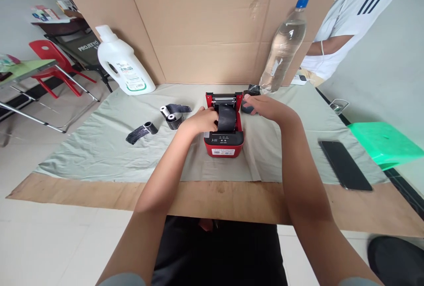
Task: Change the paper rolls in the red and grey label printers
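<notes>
A small red and black label printer [224, 144] stands near the middle of the cloth with its lid tipped up at the back. Inside its bay sits a wide black roll [227, 118]. My left hand [205, 120] reaches into the bay at the roll's left side, fingers curled; its fingertips are partly hidden, so their hold cannot be made out. Just right of the printer, my right hand [265, 106] is held with fingers stretched out, by a dark wrapped bundle [249, 106] that it partly covers. Left of the printer lie unrolled black ribbon rolls [175, 120] and another black ribbon roll [142, 132].
A white detergent bottle [124, 65] and a tall clear water bottle [285, 50] stand at the back before a cardboard screen [205, 25]. A phone [345, 164] lies at the right. Beyond are a green stool [384, 138] and a person in a white shirt [344, 34].
</notes>
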Action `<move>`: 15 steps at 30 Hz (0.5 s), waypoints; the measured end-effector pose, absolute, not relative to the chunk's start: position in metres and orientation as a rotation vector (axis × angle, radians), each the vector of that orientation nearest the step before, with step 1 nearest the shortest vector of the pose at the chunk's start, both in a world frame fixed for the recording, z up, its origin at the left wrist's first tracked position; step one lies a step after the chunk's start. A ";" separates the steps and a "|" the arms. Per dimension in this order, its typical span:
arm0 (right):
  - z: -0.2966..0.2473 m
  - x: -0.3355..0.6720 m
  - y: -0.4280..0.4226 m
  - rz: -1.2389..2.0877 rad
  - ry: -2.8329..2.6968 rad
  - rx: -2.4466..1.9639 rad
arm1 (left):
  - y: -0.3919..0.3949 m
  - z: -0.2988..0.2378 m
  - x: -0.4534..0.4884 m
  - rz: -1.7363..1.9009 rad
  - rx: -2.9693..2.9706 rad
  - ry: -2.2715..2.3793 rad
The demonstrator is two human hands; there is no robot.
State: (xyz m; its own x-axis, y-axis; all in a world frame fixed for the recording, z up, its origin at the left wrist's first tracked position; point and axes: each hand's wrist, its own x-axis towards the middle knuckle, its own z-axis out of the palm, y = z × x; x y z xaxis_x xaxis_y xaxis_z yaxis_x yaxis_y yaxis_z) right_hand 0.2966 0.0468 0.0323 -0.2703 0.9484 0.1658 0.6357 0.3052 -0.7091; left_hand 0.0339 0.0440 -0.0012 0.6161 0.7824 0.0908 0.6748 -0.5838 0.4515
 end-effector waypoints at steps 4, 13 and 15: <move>0.041 0.286 0.039 0.822 -2.033 -1.600 | 0.041 0.002 0.038 0.413 2.459 1.212; 0.053 0.283 0.031 0.760 -1.952 -1.378 | -0.003 0.056 0.015 0.590 2.567 1.130; 0.064 0.276 0.019 0.774 -1.938 -1.229 | -0.017 0.072 0.010 0.757 2.611 1.138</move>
State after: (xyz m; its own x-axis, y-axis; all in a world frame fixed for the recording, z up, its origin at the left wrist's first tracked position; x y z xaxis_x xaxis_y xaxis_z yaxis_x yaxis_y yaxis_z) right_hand 0.2765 0.0194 0.0638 -0.3011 0.9220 0.2435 0.5008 0.3702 -0.7824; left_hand 0.0098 -0.0169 0.0722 0.5737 0.7276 0.3762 0.6281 -0.6856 0.3681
